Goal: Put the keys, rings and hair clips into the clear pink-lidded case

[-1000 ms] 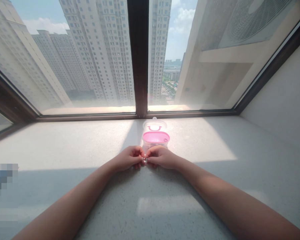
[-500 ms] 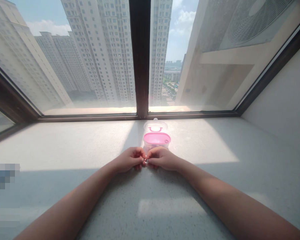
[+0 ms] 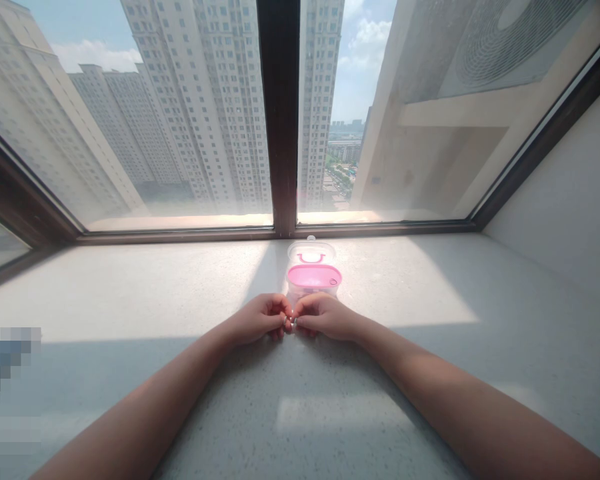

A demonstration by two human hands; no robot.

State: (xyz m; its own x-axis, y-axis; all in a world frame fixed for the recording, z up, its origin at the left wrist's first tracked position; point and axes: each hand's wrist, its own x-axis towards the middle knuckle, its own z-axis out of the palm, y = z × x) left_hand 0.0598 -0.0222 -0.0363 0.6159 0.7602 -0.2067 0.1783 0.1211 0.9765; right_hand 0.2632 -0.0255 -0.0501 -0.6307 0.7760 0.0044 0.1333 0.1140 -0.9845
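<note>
My left hand (image 3: 263, 319) and my right hand (image 3: 325, 316) meet at the middle of the sill, fingertips almost touching. Each is closed in a pinch. Between the fingertips shows a tiny, shiny, silvery thing (image 3: 293, 321), too small to name; part of it is hidden by the fingers. Whether it is one piece or two, I cannot tell. Just beyond my hands stands a small clear plastic box (image 3: 314, 291) with a pink rim, its clear lid (image 3: 311, 252) with a pink handle tipped open behind it. My right hand covers the front of the box in part.
A pale speckled window sill (image 3: 230, 413) carries everything, with sunlit and shaded patches. Behind the box runs a dark window frame (image 3: 284, 133). A white wall (image 3: 570, 193) bounds the right side. At the left edge lies a blurred-out bluish patch (image 3: 3, 363).
Both hands hold nearly the same place and pinch; only a very slight shift of the fingertips shows. The box has not moved.
</note>
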